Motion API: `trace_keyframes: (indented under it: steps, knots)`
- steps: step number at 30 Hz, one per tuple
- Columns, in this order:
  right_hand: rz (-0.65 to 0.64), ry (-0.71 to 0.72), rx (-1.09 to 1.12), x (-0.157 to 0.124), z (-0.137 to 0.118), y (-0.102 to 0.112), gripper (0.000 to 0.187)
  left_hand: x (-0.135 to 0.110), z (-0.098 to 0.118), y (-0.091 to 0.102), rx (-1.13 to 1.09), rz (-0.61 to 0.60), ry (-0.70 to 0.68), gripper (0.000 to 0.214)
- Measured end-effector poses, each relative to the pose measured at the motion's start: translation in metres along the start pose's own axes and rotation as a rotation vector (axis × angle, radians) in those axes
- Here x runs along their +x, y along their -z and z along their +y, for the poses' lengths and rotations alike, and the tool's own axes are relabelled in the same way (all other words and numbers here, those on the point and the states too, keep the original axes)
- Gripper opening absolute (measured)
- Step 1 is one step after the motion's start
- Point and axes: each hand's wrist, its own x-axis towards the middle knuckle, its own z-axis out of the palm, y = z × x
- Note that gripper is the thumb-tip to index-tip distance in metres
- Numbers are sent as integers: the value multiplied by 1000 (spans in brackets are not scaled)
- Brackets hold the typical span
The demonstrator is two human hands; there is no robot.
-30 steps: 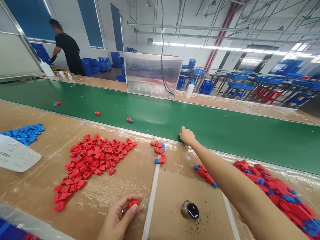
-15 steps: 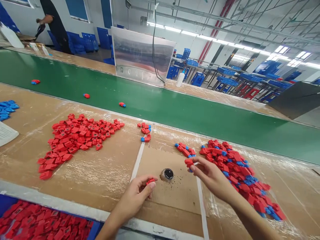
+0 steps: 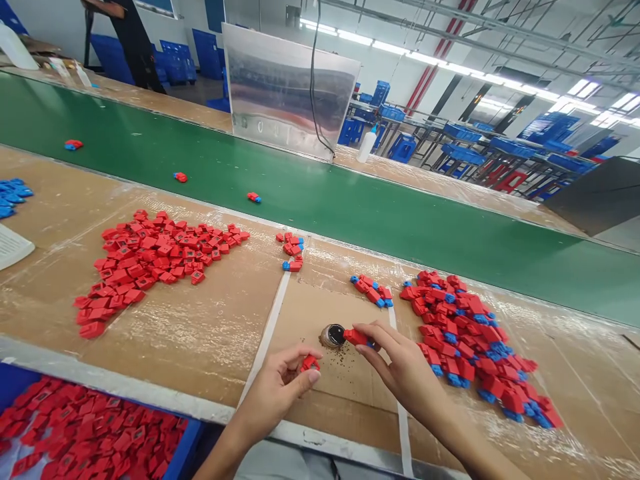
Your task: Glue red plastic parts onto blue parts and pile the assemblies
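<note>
Between the thumb and fingers of my left hand [image 3: 280, 383] is a small red plastic part [image 3: 310, 363]. My right hand [image 3: 400, 357] pinches a red-and-blue plastic piece [image 3: 356, 337], its red end at the rim of a small round jar [image 3: 334, 335] of dark liquid. Whether the piece touches the jar I cannot tell. The jar stands on a cardboard sheet [image 3: 320, 307] with dark specks around it. Just beyond my right hand lie several red-and-blue pieces [image 3: 371, 291], and a large heap of joined pieces [image 3: 470, 333] spreads to the right.
Red parts are piled [image 3: 160, 250] on the left of the table, above a blue bin [image 3: 183, 453] full of more. A green conveyor belt [image 3: 310, 193] crosses behind, carrying a few pieces. A metal panel [image 3: 285, 93] and a white bottle [image 3: 367, 143] stand beyond; a person [image 3: 133, 40] is far left.
My right hand has moved left with its red-and-blue piece, from beside the small group to the jar. My left hand stays near the jar, still holding the red part. The view has tilted down slightly.
</note>
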Motion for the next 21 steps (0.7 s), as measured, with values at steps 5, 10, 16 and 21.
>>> trace_keyframes:
  steps: [5, 10, 16, 21]
  knots:
    - [-40, 18, -21, 2, -1, 0, 21, -2, 2, 0, -58, 22, -18, 29]
    - [-33, 26, -34, 3, -2, 0, 21, -5, 7, -1, -23, 9, 2, 27]
    - [-26, 13, -34, 2, -2, -2, 21, -5, 2, 0, -84, -2, -4, 26]
    - [10, 1, -18, 7, -2, 1, 22, -3, -5, 1, -118, 8, -1, 25]
